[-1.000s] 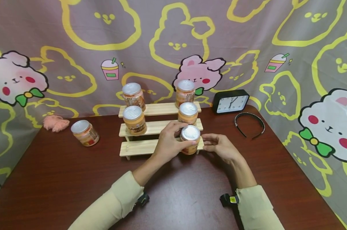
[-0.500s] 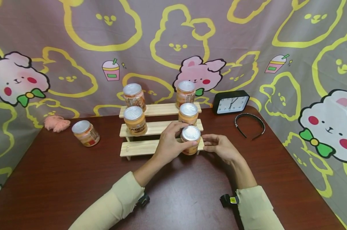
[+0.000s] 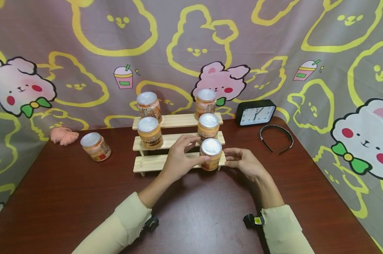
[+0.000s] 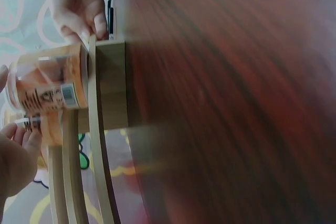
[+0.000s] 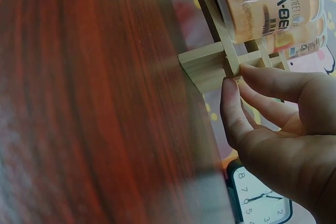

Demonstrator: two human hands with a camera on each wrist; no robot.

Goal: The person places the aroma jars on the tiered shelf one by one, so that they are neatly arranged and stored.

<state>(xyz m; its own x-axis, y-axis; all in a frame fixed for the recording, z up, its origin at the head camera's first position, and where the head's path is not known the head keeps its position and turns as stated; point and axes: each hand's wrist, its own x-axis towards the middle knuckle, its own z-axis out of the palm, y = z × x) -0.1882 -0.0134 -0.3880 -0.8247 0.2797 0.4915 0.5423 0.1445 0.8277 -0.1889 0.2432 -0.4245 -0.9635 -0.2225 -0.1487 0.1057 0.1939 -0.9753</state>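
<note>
An orange-labelled jar with a silver lid (image 3: 211, 161) stands upright at the right end of the lowest step of a three-step wooden rack (image 3: 153, 163). Beside it is my left hand (image 3: 178, 158), fingers loosely bent and spread; the left wrist view has its fingers and thumb apart from the jar's label. My right hand (image 3: 244, 163) pinches the right end of the lowest step between thumb and fingertips, seen closely in the right wrist view on the wooden board (image 5: 229, 59). Similar jars stand at both ends of the middle and top steps.
Another jar (image 3: 96, 147) stands left of the rack on the dark red table (image 3: 67, 197), near a pink fluffy bundle (image 3: 63, 135). To the right are a black alarm clock (image 3: 255, 113) and a headband (image 3: 276, 138). A patterned curtain (image 3: 93, 42) hangs behind.
My left hand has let go of the jar on the lowest step and moved slightly left, its fingers opening. The right hand keeps its place on the rack's end.
</note>
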